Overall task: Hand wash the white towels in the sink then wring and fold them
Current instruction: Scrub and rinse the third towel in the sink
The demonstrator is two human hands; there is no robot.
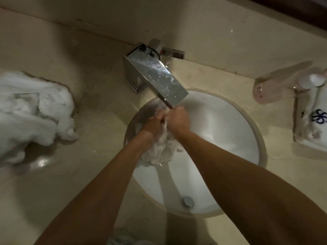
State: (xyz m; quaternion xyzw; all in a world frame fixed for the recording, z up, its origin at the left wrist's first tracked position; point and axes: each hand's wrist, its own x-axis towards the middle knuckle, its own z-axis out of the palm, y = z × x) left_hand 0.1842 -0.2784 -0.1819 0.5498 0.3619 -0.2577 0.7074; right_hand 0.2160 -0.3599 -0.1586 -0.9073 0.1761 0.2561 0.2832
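Nearest the camera, a scrap of pale cloth (122,237) shows at the bottom edge between the two forearms; what it is cannot be told. Both bare forearms reach forward over the round white sink (221,131), set under the beige stone counter (85,174). A chrome drain stopper (188,201) sits in the near part of the basin. Further in, a wet white towel (159,149) hangs bunched in the left-centre of the basin, its upper end gathered between the hands, its lower folds spread below the wrists. Left hand (155,123): fingers curled around the towel's top, gripping it. Right hand (178,121): also closed on the same towel, knuckles up, pressed right against the left hand. Both hands sit just under the lip of the faucet (159,75), a flat, wide chrome spout angled out over the basin's far rim, its surface beaded with drops. Whether water is flowing cannot be made out. On the counter to the left, well apart from the sink, a heap of white towels (35,110) lies crumpled, one corner trailing toward the basin. To the right of the sink, a white ceramic tray (311,137) with a blue flower mark rests on the counter near the frame edge; a pale bottle (281,84) lies tilted across its far end, blurred. Behind the faucet, a squared chrome handle (173,53) points right, close to the beige back wall (177,20).
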